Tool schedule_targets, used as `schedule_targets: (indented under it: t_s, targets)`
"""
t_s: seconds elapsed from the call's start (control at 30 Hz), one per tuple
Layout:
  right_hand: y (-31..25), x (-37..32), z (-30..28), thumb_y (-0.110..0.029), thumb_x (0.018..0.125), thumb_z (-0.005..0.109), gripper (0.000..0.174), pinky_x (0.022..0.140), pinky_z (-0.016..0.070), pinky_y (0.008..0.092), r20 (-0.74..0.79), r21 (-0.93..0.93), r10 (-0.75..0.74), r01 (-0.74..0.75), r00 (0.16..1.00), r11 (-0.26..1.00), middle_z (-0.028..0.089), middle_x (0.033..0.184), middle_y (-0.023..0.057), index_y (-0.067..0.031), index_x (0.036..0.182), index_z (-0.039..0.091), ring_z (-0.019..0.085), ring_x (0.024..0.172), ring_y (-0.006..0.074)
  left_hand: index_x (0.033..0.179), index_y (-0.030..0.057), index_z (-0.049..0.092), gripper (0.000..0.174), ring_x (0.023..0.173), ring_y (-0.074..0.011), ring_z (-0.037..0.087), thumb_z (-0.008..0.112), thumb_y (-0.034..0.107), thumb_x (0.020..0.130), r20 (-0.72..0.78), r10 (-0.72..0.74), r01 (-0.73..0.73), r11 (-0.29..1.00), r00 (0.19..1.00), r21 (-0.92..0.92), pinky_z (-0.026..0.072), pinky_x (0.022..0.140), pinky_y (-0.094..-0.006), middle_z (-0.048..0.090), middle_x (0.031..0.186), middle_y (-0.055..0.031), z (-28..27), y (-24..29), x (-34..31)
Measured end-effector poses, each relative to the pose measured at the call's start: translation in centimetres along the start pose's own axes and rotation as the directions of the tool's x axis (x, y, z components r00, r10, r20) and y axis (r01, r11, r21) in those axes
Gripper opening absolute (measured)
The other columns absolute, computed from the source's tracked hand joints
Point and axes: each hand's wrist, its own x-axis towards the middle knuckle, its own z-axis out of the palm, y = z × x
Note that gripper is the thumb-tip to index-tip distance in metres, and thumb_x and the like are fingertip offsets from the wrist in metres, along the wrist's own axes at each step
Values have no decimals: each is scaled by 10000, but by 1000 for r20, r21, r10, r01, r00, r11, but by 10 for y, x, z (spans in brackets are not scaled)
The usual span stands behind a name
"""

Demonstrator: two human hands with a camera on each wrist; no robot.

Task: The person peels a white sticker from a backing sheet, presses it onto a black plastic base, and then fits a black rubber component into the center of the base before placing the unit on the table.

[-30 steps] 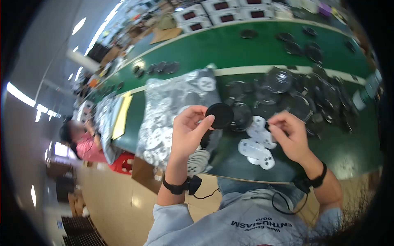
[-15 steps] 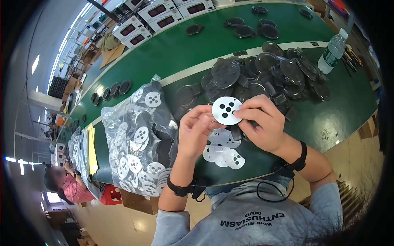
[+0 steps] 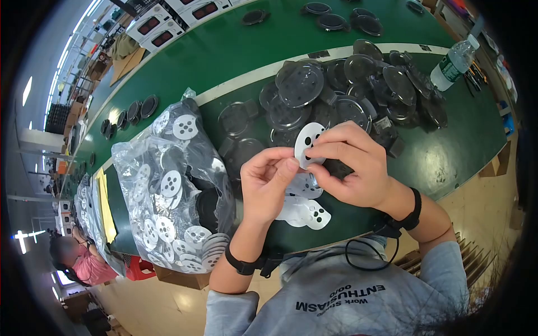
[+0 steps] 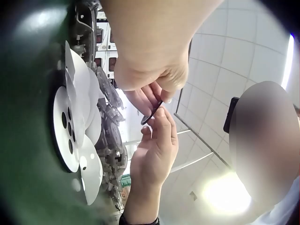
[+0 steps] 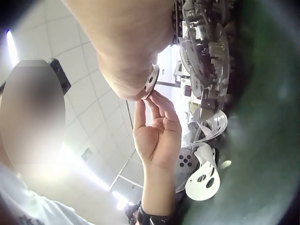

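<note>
A thin round disc, with a white face, dark holes and a black back, is held up tilted between both hands. My left hand pinches its left edge between thumb and fingers. From the right, my right hand grips it by the rim, fingertips over the white face. Edge-on in the left wrist view, the disc looks like a dark sliver between the fingertips. Below the hands, several white sheets with punched holes lie overlapping on the green table.
To the left lies a clear plastic bag full of similar white discs. Dark transparent round housings are heaped behind the hands. A water bottle stands at the right. More dark round parts sit on the far table; another person is at far left.
The disc, first black side up in the left hand alone, has turned white side up. The right hand has come over from the sheets to grip it too, and the disc now tilts more steeply.
</note>
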Motion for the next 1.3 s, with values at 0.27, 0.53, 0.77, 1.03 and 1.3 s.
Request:
schedule_targets:
  t_s: [0.27,0.53,0.77,1.03,1.3]
  targets:
    - [0,-3,-1,47,757,750,215,641,566,263,48,191,196,-202,979,961,710,945,102,-4,965,724,701,728,155,1120,-62,685,241,981,-181,681,717,-64,881,88,58,-68,991,994,114,554,876,-287,677,1144,-160,-6,-5,5]
    - [2,-4,-2,26,752,761,152,683,574,272,58,234,233,-240,971,942,749,914,128,4,901,748,734,769,181,1076,-72,698,221,985,-177,666,723,-98,857,102,141,-160,961,985,223,546,863,-280,660,1145,-166,-3,-4,3]
    - [2,-7,-1,-3,745,764,159,697,576,282,57,254,299,-303,953,918,756,909,133,-2,904,761,741,780,205,1062,-67,707,204,959,-158,646,726,-89,860,97,168,-191,921,981,341,533,830,-270,667,1120,-160,2,-1,3]
    - [1,-10,1,1,735,755,143,684,576,281,21,213,276,-274,961,938,751,879,123,-3,878,749,738,761,204,1047,-68,707,189,958,-167,651,715,-99,861,47,161,-166,912,986,375,545,811,-284,668,1108,-162,8,-1,-1]
    - [1,-7,1,10,740,743,125,681,573,276,20,254,284,-280,959,926,743,866,107,-1,864,737,723,737,189,1044,-63,708,190,966,-179,655,718,-98,858,38,171,-174,920,984,352,549,809,-286,667,1109,-164,6,-1,-1]
